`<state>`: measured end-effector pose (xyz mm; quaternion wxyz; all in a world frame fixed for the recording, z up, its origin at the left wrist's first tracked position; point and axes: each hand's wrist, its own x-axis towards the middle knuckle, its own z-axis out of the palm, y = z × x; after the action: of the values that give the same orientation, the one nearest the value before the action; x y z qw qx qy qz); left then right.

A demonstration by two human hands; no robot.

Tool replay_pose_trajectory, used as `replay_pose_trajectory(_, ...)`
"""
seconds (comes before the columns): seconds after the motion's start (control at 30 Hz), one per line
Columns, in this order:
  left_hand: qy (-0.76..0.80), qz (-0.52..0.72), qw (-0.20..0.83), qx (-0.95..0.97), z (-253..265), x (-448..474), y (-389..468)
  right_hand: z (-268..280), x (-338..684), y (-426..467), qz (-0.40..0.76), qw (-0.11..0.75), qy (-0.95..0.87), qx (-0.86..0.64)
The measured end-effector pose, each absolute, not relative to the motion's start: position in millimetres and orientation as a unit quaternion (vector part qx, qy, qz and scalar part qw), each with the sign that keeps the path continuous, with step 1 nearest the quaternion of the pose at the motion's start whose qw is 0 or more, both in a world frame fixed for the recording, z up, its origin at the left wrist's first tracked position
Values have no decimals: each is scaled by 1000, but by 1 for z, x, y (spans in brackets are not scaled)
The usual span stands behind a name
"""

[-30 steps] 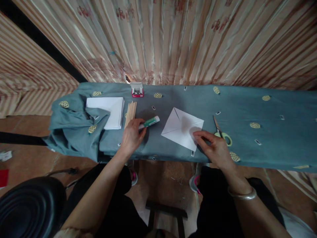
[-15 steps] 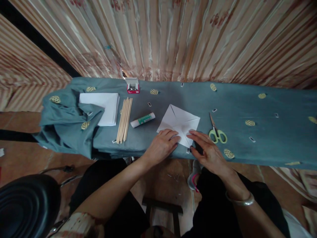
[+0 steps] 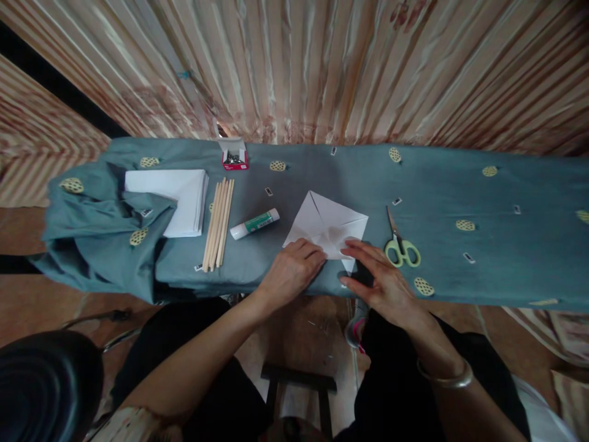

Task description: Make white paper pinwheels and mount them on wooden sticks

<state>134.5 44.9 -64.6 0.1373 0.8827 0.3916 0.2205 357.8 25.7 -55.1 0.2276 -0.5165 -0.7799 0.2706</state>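
I have one container in view: a small red-and-white box (image 3: 235,166) at the far edge of the surface (image 3: 442,190), its lid up and a heap of shiny metal bits (image 3: 234,159) inside. The white paper (image 3: 329,215) I'm watching lies by the near edge, creased, one small corner poking out below its straight near side. My view shows the left hand (image 3: 297,267) with fingers curled on the paper's near left part; I can't tell whether it pinches or only presses. The right hand (image 3: 381,279) is loosely spread, thumb apart, fingertips at the paper's near right side.

For room, I see a strip of cloth between the paper and the green-handled scissors (image 3: 400,244), and a long stretch of it beyond them to the right. Leftward it is tighter: a green-and-white tube (image 3: 255,224), then wooden sticks (image 3: 218,227), then stacked white sheets (image 3: 189,202) partly under bunched cloth.
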Motion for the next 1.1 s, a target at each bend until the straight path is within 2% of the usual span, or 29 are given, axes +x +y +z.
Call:
replay_pose_trajectory(0.2,394,264,192,859,-65,131,32,-60,346,30,328,310,-721,-526)
replay_pose_trajectory(0.3,404,261,204,853,-66,130,29,-63,339,31,315,335,-701,-545)
replay_pose_trajectory(0.63,382,259,197,865,-66,130,28,-69,324,31,198,326,-710,-592)
replay_pose_trajectory(1.1,391,268,215,854,-67,132,31,-68,318,28,183,319,-694,-619)
